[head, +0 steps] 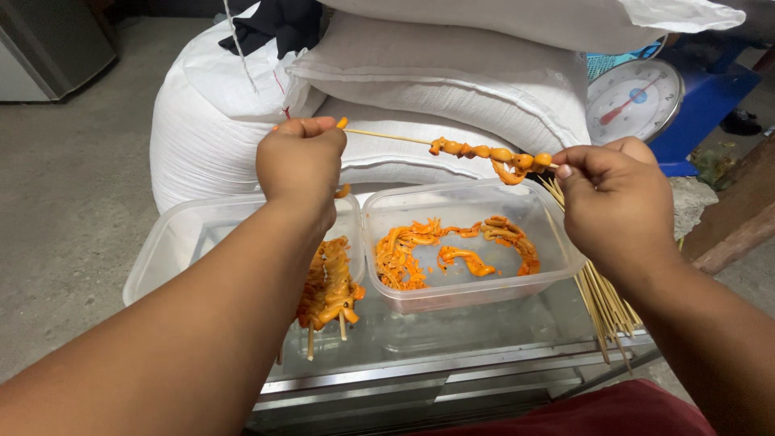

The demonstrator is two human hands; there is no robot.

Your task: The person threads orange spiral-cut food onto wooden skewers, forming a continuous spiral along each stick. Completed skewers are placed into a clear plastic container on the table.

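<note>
I see my left hand (300,161) raised over the containers, knuckles toward the camera, its grip pinched shut on the bare end of a thin bamboo skewer (387,136). My right hand (617,202) is at the same height, fist half curled, its grip closed on the other end. The stick runs nearly level between them, tilting slightly down to the right, with orange marinated coiled meat pieces (492,155) bunched near my right hand. Both forearms come in from the bottom corners.

Below the skewer sits a clear rectangular plastic tub (557,266) with loose orange strips lying in it. Touching its left wall is a second clear plastic tub (161,258), where finished skewers of orange meat (329,287) lean over the near rim. Both stand on a glass-topped surface (484,331) with a metal front edge. A bundle of bare bamboo sticks (601,299) lies just beside the right tub, under my right wrist and past the surface's right edge.

Stacked white woven sacks (452,89) close off the far side, just behind the tubs. A round dial scale (634,97) stands to the right. Open concrete floor (73,186) lies to the left.
</note>
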